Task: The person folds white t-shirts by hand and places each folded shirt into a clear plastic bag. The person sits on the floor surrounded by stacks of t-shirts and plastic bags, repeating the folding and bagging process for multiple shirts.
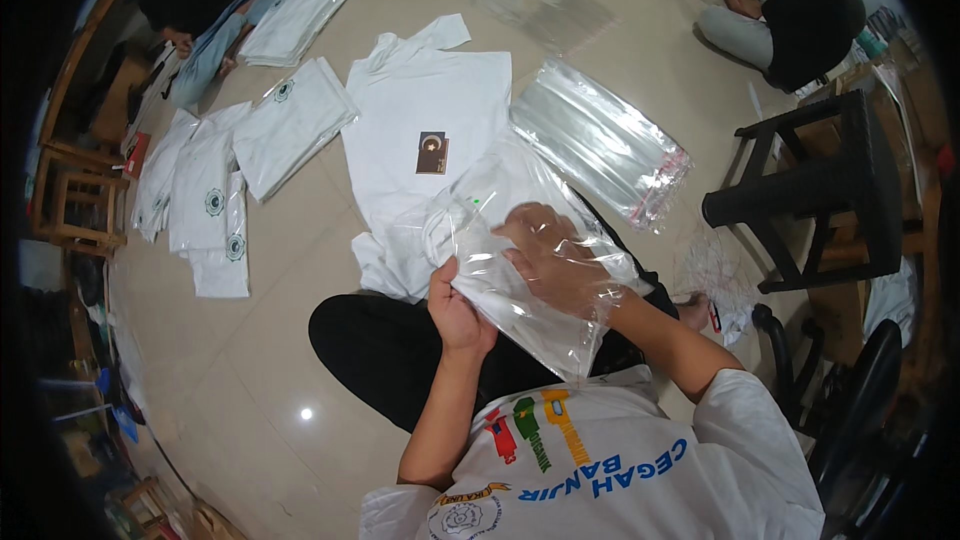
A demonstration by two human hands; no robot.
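Hands at work over the lap: left hand (pixel 458 308) pinches the edge of a clear plastic bag (pixel 520 260), fingers clamped on it, while right hand (pixel 545 258) sits inside the bag, fingers spread. White shirt (pixel 430 130) lies flat on the floor just beyond, a stack of clear bags (pixel 600 140) beside it.

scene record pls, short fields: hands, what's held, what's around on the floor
left hand: grips the edge of a clear plastic bag
right hand: inside the bag, fingers spread
ahead: unfolded white shirt flat on the floor
right of shirt: stack of empty clear bags
left: bagged folded shirts
far side: two other people seated
right: black stool
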